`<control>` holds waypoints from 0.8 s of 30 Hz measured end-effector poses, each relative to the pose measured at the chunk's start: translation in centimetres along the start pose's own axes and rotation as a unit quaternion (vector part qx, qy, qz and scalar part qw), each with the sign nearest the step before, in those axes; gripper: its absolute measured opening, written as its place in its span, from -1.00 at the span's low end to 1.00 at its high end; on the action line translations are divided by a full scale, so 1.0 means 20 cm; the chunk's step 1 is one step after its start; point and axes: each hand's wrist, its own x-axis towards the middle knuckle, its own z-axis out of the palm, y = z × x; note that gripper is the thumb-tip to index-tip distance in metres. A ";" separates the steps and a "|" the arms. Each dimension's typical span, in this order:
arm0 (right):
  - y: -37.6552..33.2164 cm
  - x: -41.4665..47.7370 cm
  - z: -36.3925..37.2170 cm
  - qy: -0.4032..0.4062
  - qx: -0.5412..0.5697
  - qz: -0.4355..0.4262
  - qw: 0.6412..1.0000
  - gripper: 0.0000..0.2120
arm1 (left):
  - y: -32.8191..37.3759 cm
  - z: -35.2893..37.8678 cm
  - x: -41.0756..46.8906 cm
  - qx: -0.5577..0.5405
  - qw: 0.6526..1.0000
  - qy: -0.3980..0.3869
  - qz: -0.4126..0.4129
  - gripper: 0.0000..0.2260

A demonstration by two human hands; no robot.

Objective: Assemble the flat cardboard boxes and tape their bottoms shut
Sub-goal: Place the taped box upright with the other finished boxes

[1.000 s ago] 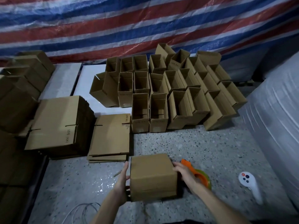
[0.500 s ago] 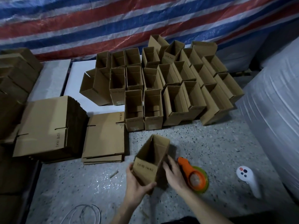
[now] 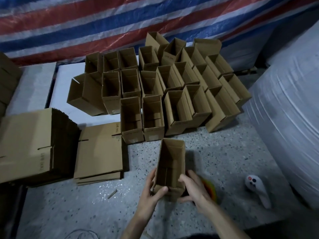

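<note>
An assembled brown cardboard box [image 3: 172, 163] stands open side up on the speckled floor, just in front of the rows of finished boxes [image 3: 155, 94]. My left hand [image 3: 151, 192] grips its near left corner, thumb over the rim. My right hand [image 3: 193, 190] holds its near right side, fingers curled round the wall. The orange and green tape dispenser [image 3: 211, 188] lies blurred behind my right hand, mostly hidden. Flat unfolded boxes lie in a low pile [image 3: 100, 152] to the left, beside a taller stack [image 3: 31, 144].
A white handheld controller [image 3: 257, 190] lies on the floor at the right. A large white wrapped roll [image 3: 290, 118] fills the right side. A striped tarp [image 3: 120, 23] hangs behind. More cardboard stacks [image 3: 6, 78] sit far left. A white cable [image 3: 81, 234] curls by the bottom edge.
The box went from lying bottom up, to tilted in both hands, to standing open side up nearer the finished rows. My hands moved with it, away from the tape dispenser.
</note>
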 end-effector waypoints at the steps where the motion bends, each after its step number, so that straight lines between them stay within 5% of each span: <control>1: -0.03 -0.02 -0.03 0.027 -0.016 -0.019 0.999 -0.41 | 0.03 0.02 0.01 -0.001 1.000 -0.005 0.001 -0.31; 6: -0.30 -0.09 -0.28 0.168 -0.124 -0.156 0.965 -0.76 | 0.19 0.13 0.11 0.022 0.999 -0.019 0.029 -0.58; 13: -0.96 -0.03 -0.77 0.299 -0.090 -0.266 0.912 -0.80 | 0.35 0.22 0.26 0.043 0.998 0.004 0.048 -0.93; 24: -1.65 0.51 -1.20 0.348 -0.173 -0.214 0.896 -0.77 | 0.34 0.03 0.40 0.059 0.997 0.055 -0.018 -0.93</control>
